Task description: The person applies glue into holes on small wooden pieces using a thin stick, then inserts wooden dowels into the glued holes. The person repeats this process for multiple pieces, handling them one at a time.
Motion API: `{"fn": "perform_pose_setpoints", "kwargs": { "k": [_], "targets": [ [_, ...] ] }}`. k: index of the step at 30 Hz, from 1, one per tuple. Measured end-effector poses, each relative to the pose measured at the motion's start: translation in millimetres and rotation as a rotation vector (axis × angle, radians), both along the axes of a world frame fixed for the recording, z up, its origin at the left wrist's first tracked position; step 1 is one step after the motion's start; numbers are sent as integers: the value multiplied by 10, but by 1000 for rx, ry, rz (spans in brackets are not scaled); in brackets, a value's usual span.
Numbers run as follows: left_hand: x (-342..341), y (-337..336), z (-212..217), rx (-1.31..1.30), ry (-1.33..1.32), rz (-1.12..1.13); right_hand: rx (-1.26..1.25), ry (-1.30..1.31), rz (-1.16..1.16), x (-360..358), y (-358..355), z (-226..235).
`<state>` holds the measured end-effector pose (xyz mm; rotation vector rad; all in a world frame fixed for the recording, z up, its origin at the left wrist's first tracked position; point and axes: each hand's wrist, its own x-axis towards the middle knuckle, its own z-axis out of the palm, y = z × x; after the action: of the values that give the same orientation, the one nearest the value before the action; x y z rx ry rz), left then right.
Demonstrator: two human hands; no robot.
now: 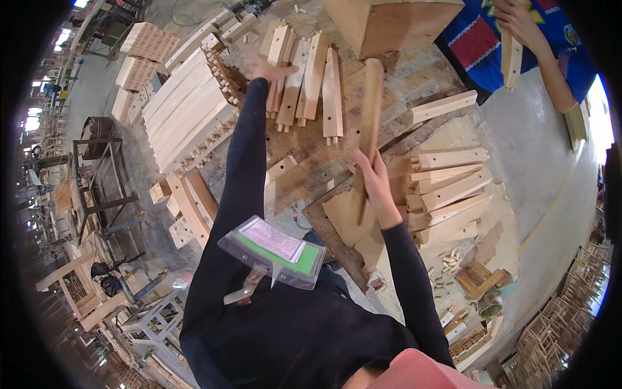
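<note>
My right hand (pixel 373 176) is closed around the lower part of a long, slightly curved wooden piece (pixel 369 110), held upright in the view over the worktable (pixel 355 78). My left arm reaches far forward. At its end my left hand (pixel 269 69) has its fingers stretched out across a row of pale wooden rails (pixel 313 76). These rails have drilled holes, and dowels stick out of their near ends. Whether the left fingers grip one of them is hard to see.
Left of my arm stands a large stack of pale rails (pixel 188 110). More rails (pixel 453 188) and loose dowels (pixel 448 260) lie at the right. A wooden box (pixel 389 26) stands at the far side. Opposite, a co-worker's hand (pixel 518 23) holds a drilled wooden piece (pixel 510 61).
</note>
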<state>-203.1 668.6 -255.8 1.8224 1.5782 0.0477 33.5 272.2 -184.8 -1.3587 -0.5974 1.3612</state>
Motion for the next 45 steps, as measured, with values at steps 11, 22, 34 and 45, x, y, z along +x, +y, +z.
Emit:
{"fn": "perform_pose_setpoints", "kwargs": {
  "k": [11,22,34,45],
  "targets": [
    [604,-1243,242,-36,-224,305,159,-238,-103,-519,1001,21],
    [951,-1645,736,629,-648,102,97,-536,-33,395,-639,895],
    [2776,-6729,1408,8,-926,-1514,-523,-550,-1159,-621,-5159,1382],
    [3361,-9449,270,839,-364,-2040,-503,-470,-1543,-984,-6772,1389]
  ]
}}
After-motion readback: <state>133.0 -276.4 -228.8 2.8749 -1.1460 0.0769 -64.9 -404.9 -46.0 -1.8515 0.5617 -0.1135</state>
